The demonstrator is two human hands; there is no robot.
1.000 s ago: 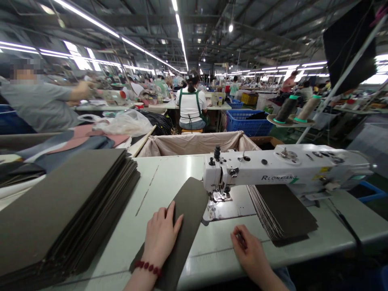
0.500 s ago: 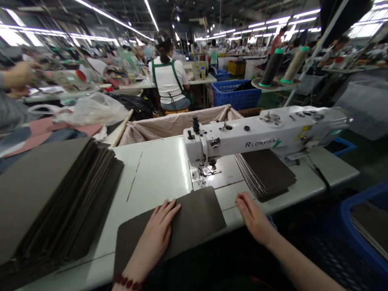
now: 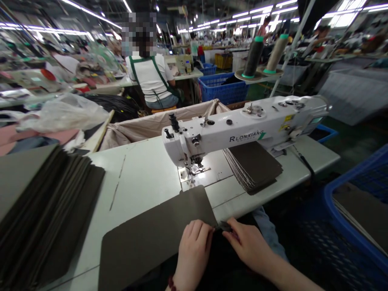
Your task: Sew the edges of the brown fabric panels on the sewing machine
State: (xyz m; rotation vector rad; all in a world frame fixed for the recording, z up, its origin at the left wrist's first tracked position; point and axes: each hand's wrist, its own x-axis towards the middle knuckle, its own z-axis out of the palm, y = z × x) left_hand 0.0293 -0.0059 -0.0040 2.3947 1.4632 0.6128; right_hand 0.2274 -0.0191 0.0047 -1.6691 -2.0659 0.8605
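A dark grey-brown fabric panel with rounded corners lies flat on the sewing table, its far corner just in front of the presser foot. My left hand is closed in a pinch at the panel's near right corner, where the fingertips hide the edge. Right beside it, my right hand grips a small dark tool, seemingly thread snips, pointing at the same corner. Behind the panel stands a white sewing machine; its needle area is above the far corner and apart from my hands.
A tall stack of similar panels stands on the left. A smaller stack sits under the machine arm. At right is a blue basket with more panels. Thread cones rise behind the machine. A co-worker sits ahead, facing away.
My left hand has moved from lying flat on the panel to its near right corner and closed. My right hand has come down and left to meet it. The view has shifted right.
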